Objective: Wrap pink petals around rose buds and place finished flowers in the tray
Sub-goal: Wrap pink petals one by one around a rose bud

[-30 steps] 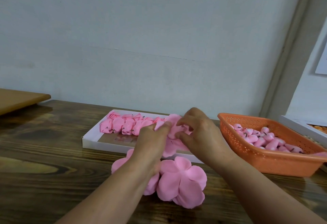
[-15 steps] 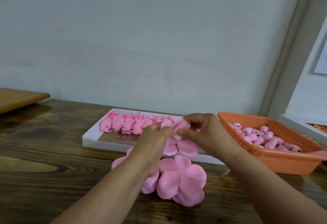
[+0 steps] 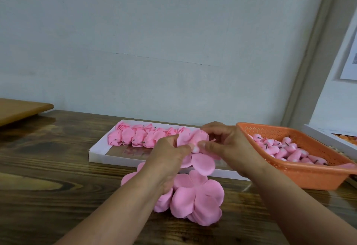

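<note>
My left hand [image 3: 170, 153] and my right hand [image 3: 226, 144] pinch a pink flower [image 3: 197, 148] between them above the front rim of the white tray [image 3: 96, 155]. Its white bud tip shows between my thumbs, and loose petals hang down below it. A row of finished pink flowers [image 3: 143, 138] lies along the tray's far side. A stack of flat pink petal pieces [image 3: 199, 198] rests on the wooden table under my wrists. The orange basket [image 3: 309, 175] at the right holds several pink buds [image 3: 286, 150].
A wooden board [image 3: 19, 109] juts in at the far left. A white box [image 3: 328, 138] stands behind the basket at the right edge. The grey wall runs close behind the tray.
Both hands have shifted slightly right and turned the flower, so the petals now hang open below it and the bud tip shows between my thumbs.
</note>
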`<state>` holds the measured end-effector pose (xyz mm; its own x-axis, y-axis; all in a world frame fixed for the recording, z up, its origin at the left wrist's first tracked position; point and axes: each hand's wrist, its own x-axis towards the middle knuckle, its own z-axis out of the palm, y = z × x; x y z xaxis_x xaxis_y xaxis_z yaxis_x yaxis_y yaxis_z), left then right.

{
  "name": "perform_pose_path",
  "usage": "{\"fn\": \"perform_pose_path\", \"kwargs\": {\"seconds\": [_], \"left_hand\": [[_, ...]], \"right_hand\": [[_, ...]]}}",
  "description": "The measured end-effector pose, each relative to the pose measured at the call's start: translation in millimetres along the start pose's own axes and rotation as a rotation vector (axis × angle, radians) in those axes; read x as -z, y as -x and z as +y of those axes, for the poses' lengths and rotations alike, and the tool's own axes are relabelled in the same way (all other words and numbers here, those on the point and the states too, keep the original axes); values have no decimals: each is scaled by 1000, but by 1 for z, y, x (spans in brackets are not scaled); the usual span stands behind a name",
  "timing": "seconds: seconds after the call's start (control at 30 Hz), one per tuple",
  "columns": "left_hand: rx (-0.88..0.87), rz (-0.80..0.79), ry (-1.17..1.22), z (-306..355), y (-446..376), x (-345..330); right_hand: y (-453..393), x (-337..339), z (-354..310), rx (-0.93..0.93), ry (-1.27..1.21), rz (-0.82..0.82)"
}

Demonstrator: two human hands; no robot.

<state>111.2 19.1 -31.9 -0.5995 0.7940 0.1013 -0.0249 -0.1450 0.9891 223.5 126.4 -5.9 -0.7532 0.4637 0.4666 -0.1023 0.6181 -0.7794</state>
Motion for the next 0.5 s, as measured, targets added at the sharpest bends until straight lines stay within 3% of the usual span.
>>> {"fn": "perform_pose_path", "kwargs": {"seconds": [0.23, 0.5], "left_hand": [[53, 154, 14, -6, -3, -3], [169, 216, 178, 8, 6, -2]], "right_hand": [[5, -15, 11, -12, -69, 120], [8, -11, 12, 75, 228, 0]]}}
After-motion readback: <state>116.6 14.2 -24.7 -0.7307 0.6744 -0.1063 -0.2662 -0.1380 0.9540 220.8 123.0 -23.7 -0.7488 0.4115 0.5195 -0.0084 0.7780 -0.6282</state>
